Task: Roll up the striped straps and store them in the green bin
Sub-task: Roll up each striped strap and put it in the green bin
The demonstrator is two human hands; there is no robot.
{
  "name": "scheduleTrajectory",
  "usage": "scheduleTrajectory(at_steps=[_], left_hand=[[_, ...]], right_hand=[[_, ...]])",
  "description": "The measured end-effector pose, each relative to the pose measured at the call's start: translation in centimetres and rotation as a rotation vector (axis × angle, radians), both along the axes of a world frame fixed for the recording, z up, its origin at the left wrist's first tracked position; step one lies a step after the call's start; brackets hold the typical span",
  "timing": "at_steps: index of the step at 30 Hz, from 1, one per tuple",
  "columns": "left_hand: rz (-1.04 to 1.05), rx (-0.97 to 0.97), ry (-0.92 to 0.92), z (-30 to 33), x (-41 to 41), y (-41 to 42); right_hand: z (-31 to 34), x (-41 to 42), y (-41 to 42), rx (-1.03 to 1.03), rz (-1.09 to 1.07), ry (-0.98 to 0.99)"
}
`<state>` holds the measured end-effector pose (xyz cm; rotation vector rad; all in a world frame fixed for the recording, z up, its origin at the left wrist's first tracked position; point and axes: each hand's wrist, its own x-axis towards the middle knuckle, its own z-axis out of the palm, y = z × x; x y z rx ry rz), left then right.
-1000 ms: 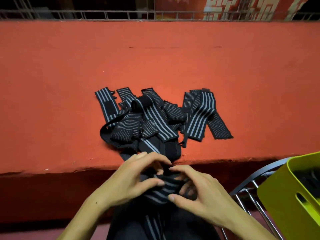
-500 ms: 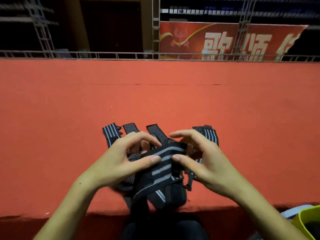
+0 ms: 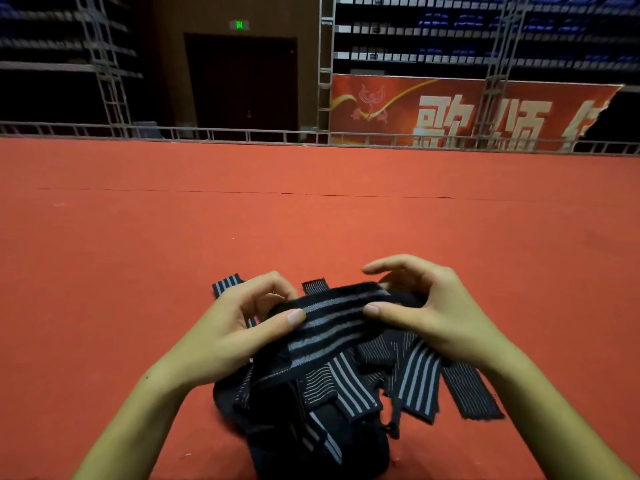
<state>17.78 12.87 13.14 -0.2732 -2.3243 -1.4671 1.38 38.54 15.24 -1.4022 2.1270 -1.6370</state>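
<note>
Both hands hold one striped strap (image 3: 332,318) stretched between them, just above the pile of straps (image 3: 363,386). The left hand (image 3: 239,327) pinches the strap's left end, thumb on the near face and curled fingers behind it. The right hand (image 3: 433,313) has its grip on the right end, thumb pressed on top, the index finger lifted clear and pointing left. The pile lies in a loose heap on the red carpet (image 3: 138,254), near the person. Far behind, a metal rail (image 3: 242,135) edges the carpet, with a red banner (image 3: 450,112) beyond on the right.
</note>
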Motion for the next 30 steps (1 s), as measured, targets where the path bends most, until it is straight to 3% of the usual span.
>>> scheduleTrajectory(at_steps=[6,10,14,23,30], left_hand=[[0.161,0.022,0.020,0.2,-0.3,-1.9],[0.181,0.129,0.047,1.9,-2.0,-1.3],[0.219,0.116,0.152,3.1,-3.2,-1.5],[0.290,0.015,0.160,1.7,-4.0,-2.5],[0.220,0.125,0.116,0.5,-4.3,-3.1]], right_hand=[[1.4,-0.9,-3.7,-0.217,0.008,-0.109],[2.3,-0.6,-8.1,-0.203,0.104,-0.018],[2.5,-0.5,-10.7,-0.243,0.070,0.013],[1.1,-1.2,-12.5,-0.283,0.124,-0.220],[0.5,-2.2,-13.8,-0.327,0.103,-0.293]])
